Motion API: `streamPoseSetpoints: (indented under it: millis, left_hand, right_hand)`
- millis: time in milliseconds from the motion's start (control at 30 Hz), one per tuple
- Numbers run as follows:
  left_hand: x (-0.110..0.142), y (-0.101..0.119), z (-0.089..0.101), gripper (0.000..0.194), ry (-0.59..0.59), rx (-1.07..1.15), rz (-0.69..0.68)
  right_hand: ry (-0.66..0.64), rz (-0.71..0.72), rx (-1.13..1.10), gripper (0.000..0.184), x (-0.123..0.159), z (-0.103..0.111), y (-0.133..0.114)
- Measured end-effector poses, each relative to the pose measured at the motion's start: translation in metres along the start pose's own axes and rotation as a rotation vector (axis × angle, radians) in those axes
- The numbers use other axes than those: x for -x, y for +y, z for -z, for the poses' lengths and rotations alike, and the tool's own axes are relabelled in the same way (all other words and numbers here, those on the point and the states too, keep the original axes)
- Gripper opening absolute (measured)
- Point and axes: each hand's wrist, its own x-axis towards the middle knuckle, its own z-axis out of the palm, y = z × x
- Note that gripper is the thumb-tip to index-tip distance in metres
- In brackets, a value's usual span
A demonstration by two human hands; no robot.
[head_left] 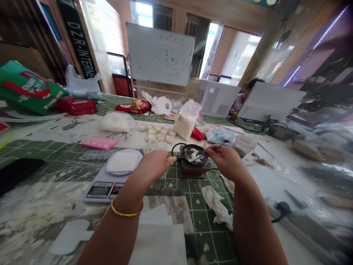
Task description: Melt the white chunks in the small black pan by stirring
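My left hand [156, 162] is closed around the wooden handle [172, 159] of a small black frying pan [185, 150]. The pan rests on a small dark hot plate [190, 171]. White crumbly pieces [194, 156] lie inside it. In my right hand [224, 159] is a thin blue stick [204, 155], pinched between the fingers, its lower end among the white pieces. What its tip looks like is too small to tell. Left of the pan stands a kitchen scale [102, 187] with white paper squares [122, 162] on its platform.
Behind the pan are several small cups [161, 137] with pale contents and an upright bag of white granules [184, 123]. A pink mould [99, 142] lies to the left. Crumpled tissue [216, 206] and a power strip [298, 224] are at the right. A person [242, 97] sits behind a monitor.
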Motion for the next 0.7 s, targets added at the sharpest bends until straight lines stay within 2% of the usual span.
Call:
streamPoseSetpoints:
  millis: [67,267,433,533,600,700]
  left_hand:
    - [-0.001,-0.001,-0.001,0.026,0.01,0.0,-0.006]
    - [-0.001,-0.002,-0.002,0.028,-0.004,0.005,-0.007]
    - [-0.001,-0.001,-0.002,0.027,-0.001,0.01,-0.004]
    - [0.0,-0.001,-0.001,0.029,-0.002,0.005,-0.015]
    - [0.0,-0.001,-0.001,0.029,0.0,0.004,-0.014]
    - [0.0,-0.001,-0.001,0.029,-0.002,0.022,0.0]
  right_hand:
    - [-0.033,-0.01,0.027,0.031,-0.002,-0.002,0.0]
    - [0.116,-0.006,0.083,0.031,-0.007,-0.009,0.001]
    - [0.01,-0.014,0.14,0.032,-0.006,-0.009,0.001]
    - [0.138,-0.028,0.125,0.033,-0.008,-0.007,0.003]
    - [0.177,-0.037,0.102,0.034,-0.01,-0.007,0.006]
    - [0.07,-0.021,0.081,0.03,-0.014,-0.011,0.008]
